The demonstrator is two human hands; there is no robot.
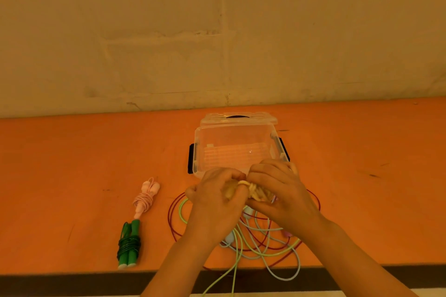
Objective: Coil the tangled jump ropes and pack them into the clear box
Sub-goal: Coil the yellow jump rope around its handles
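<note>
Head view shows two bundles coiled, a pink jump rope (145, 196) and a green jump rope (129, 243), lying on the orange table (72, 164) left of the empty clear plastic box (237, 146). Both the left hand (214, 202) and the right hand (280, 190) have fingers closed around a yellowish rope bundle (257, 191) just before the box, while red, light-green and pale-blue ropes (260, 236) lie tangled beneath, so I judge the job under halfway.

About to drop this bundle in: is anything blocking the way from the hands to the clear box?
Nothing visible. The clear box is open and looks empty, just beyond both hands holding the yellow rope bundle.

Two bare forearms, no sleeves — left hand (214, 202), right hand (280, 190)
</note>
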